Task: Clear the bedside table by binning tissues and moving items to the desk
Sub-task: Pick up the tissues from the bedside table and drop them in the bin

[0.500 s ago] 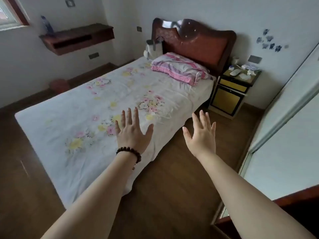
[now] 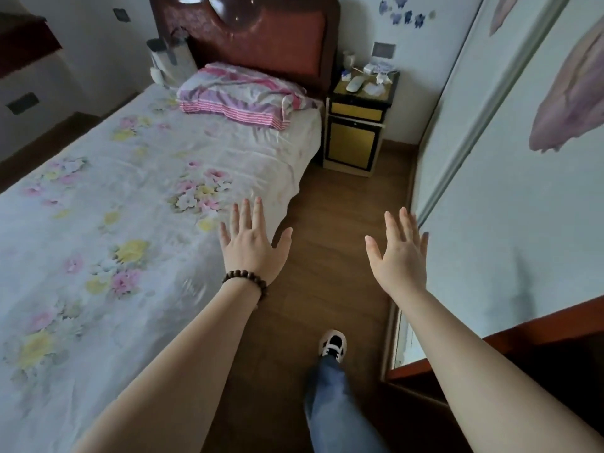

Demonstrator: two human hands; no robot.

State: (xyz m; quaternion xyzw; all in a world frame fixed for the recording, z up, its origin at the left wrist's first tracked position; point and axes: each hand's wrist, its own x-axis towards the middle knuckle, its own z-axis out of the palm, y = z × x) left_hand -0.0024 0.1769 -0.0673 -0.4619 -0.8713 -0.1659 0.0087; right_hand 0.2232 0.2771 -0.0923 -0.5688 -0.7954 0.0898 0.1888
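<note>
The bedside table [image 2: 354,107], dark-topped with yellow fronts, stands far ahead beside the headboard. On its top lie a white remote [image 2: 354,83], crumpled white tissues [image 2: 374,89], a white box [image 2: 372,68] and a small cup [image 2: 348,57]. My left hand [image 2: 250,245], with a bead bracelet at the wrist, is stretched out flat over the bed's corner, fingers spread and holding nothing. My right hand [image 2: 400,253] is also held out flat and empty, close to the wardrobe door. Both hands are well short of the table.
A bed [image 2: 130,204] with a floral sheet and a pink striped pillow [image 2: 242,96] fills the left. A pale sliding wardrobe door [image 2: 510,204] runs along the right. Between them lies a strip of wooden floor [image 2: 330,256]. My foot in a black-and-white shoe [image 2: 332,346] steps forward on it.
The view has moved forward and to the right, so the bedside table looks closer. Both hands stay flat and empty. My leg and shoe have come into view below.
</note>
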